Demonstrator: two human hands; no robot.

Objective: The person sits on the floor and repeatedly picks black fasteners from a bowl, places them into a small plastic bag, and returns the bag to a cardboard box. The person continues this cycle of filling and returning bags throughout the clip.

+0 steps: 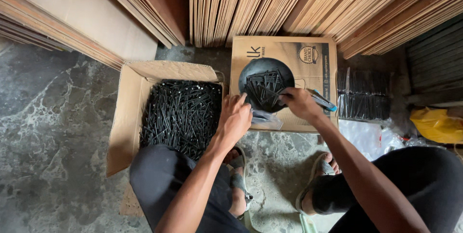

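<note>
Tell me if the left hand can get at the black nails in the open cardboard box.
Probably yes. The left hand rests at the round black bowl, right beside the open cardboard box of black nails; the box top is open and nothing lies between.

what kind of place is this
Likely a hardware or timber shop's storeroom: plywood sheets lean stacked against the wall, an open carton on the stone floor brims with black nails, and both hands work at a black pan of nails.
</note>
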